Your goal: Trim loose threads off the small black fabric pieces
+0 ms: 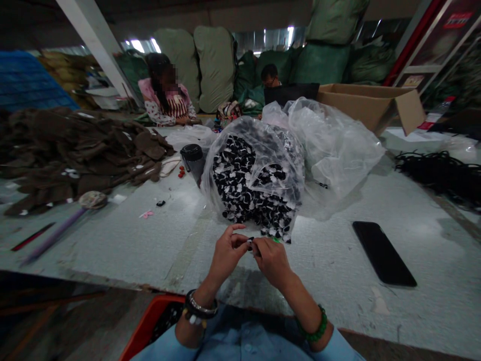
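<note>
Just in front of the bag's mouth, my left hand (227, 252) and my right hand (271, 256) meet at the fingertips. Between them they pinch a small black-and-white piece (250, 241), mostly covered by the fingers. It resembles the many small black-and-white pieces (233, 185) spilling from the clear plastic bag (296, 165) ahead. A bit of bright green (276, 240) shows beside my right hand; what it is I cannot make out.
A black phone (384, 253) lies at right, near black cords (439, 173). Brown fabric pieces (75, 150) are heaped at left, by a purple-handled tool (56, 235). A dark tumbler (193, 161) leans against the bag. An open carton (356, 108) and two people are beyond.
</note>
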